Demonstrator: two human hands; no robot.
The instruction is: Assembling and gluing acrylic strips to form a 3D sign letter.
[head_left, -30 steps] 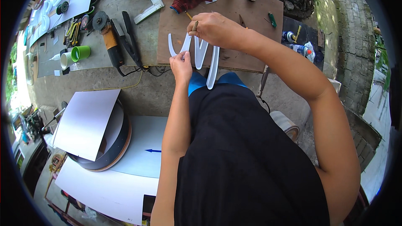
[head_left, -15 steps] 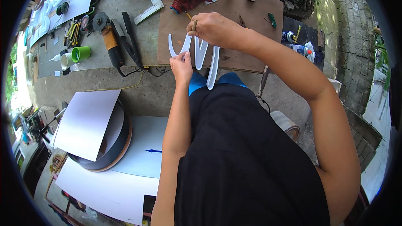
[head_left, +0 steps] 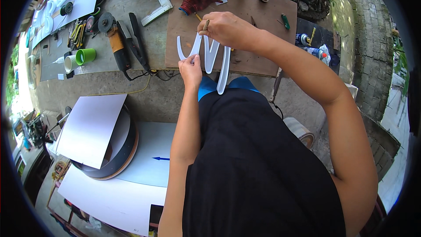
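Observation:
A white, curved letter-shaped piece point(head_left: 222, 74) with raised rims is held up over the near edge of the workbench. My left hand point(head_left: 190, 70) pinches it at its lower left curve, fingers closed. Above it, my right hand point(head_left: 226, 27) is closed on a small tan strip point(head_left: 205, 25), held at the top of one of the letter's strokes. I cannot make out what the strip is made of. My right fingers cover part of the letter's upper end.
On the workbench lie an angle grinder point(head_left: 115, 39), a metal square point(head_left: 157, 2), a green cup point(head_left: 85, 56), red gloves point(head_left: 201, 1) and a green-handled tool point(head_left: 285, 21). Spray cans point(head_left: 302, 39) stand at right. A white sheet point(head_left: 92, 129) rests on a round drum shape point(head_left: 127, 153) at left.
My right hand has shifted slightly to the right, and the tan strip has tilted a little with it. My left hand keeps its pinch on the letter.

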